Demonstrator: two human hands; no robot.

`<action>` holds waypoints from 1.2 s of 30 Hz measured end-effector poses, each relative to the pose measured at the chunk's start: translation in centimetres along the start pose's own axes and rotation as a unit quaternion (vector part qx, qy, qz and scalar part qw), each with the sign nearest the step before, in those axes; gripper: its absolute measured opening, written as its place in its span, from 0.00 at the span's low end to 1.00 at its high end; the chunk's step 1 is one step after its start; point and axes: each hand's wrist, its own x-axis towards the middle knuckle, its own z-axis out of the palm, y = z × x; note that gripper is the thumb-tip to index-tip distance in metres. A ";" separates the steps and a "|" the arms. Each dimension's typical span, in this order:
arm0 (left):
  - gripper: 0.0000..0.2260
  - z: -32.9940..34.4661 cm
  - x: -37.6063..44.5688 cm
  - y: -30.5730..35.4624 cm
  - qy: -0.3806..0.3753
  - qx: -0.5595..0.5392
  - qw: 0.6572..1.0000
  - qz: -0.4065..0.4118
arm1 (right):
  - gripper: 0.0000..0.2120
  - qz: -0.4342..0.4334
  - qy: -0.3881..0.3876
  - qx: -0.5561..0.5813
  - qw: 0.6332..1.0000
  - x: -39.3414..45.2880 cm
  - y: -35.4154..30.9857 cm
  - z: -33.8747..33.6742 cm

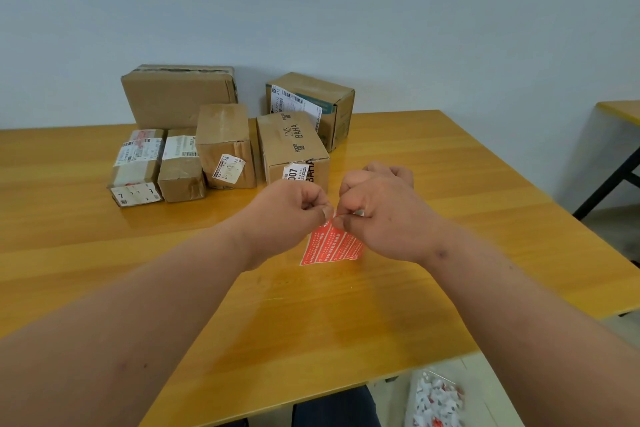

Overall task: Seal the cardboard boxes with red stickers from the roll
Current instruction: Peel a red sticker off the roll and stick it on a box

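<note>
Left hand [287, 210] and right hand [377, 215], raised above the yellow wooden tabletop [433, 191], meet at their fingertips; each pinches the upper edge of a red sticker sheet [332, 244] between thumb and curled fingers. The sheet, printed with rows of white characters, hangs downward from the two grips, its lower edge close to the tabletop. Beyond the hands stand six cardboard boxes. Nearest is a box marked "JNS BAHA" [292, 146]; to its left a taped box with a tilted label [225, 144], then two small labelled boxes [180, 165] [136, 166] side by side. Behind them, against the pale wall [346, 3], are a large plain box [178, 95] and a box bearing a shipping label [311, 104]. A clear bag of red-and-white scraps [434, 399] lies on the floor at lower right.
</note>
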 end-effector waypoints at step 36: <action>0.05 -0.2 0.3 0.7 -0.015 -0.095 0.993 -0.072 | 0.07 0.056 -0.025 0.029 0.998 -0.2 0.8 -0.9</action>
